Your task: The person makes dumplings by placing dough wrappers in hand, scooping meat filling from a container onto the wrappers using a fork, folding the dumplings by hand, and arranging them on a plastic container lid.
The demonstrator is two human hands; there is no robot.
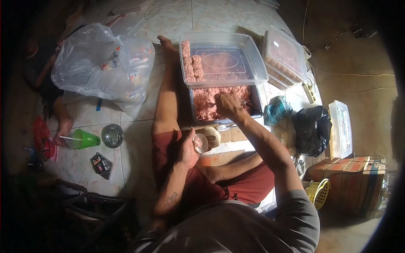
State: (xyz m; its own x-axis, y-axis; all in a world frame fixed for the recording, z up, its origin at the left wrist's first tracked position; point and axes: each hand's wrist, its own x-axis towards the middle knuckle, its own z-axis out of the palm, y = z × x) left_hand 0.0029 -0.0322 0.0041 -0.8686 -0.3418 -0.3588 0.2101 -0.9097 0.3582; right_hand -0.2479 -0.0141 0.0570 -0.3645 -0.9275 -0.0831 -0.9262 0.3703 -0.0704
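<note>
My left hand [188, 152] is closed around the edge of a round pale dumpling wrapper [203, 145] with a small lump of ground meat on it. Beside it lies a stack of similar wrappers [214, 135]. My right hand [228, 105] is closed on a thin metal utensil [211, 104], whose tip is over the pink ground meat [203, 95]; its exact kind is hard to make out. That meat fills much of a dark-edged tub [192, 114]. Resting over the tub's far side, a clear plastic container [253, 63] holds rows of meat-filled dumplings [192, 63] along its left.
Lidded containers [284, 55] are stacked at the right, near a black plastic bag [312, 128] and a cardboard box [346, 183]. Toward the left are a large clear plastic bag [101, 63], a green cup [85, 139] and a glass ashtray [112, 135]. Another person's foot [64, 125] shows there.
</note>
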